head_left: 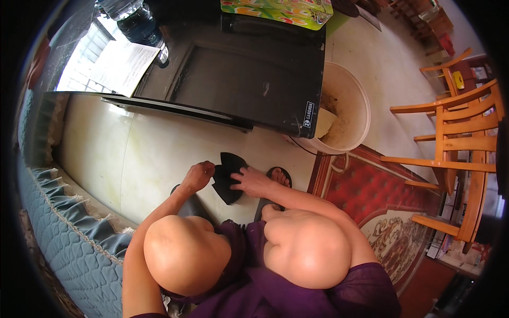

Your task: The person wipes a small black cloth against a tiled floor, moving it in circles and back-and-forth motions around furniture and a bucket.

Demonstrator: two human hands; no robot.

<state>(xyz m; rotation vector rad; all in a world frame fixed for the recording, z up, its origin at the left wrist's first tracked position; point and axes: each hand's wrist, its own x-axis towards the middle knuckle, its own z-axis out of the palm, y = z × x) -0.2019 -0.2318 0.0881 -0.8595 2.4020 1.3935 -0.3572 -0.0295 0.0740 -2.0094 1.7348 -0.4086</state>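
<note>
A dark black piece (231, 179), thin and with pointed corners like folded cloth or sheet, is between my hands above the pale floor; its exact kind I cannot make out. My left hand (199, 177) is closed, its fingertips pinched at the left edge of the piece. From the other side, my right hand (251, 182) grips the right edge, with fingers slightly apart over its face. The thumb of that hand is hidden. Both forearms reach past my bare knees, and a sandalled foot (279, 176) shows just beyond the right hand.
Ahead stands a black table (238, 79) bearing a paper sheet (123, 66), bottles (139, 26) and a colourful package (281, 11). A whitish bucket (352, 114) with scraps stands by its right corner. A red patterned rug (366, 185) and wooden chairs (466, 130) lie right; a blue quilted sofa (69, 233) left.
</note>
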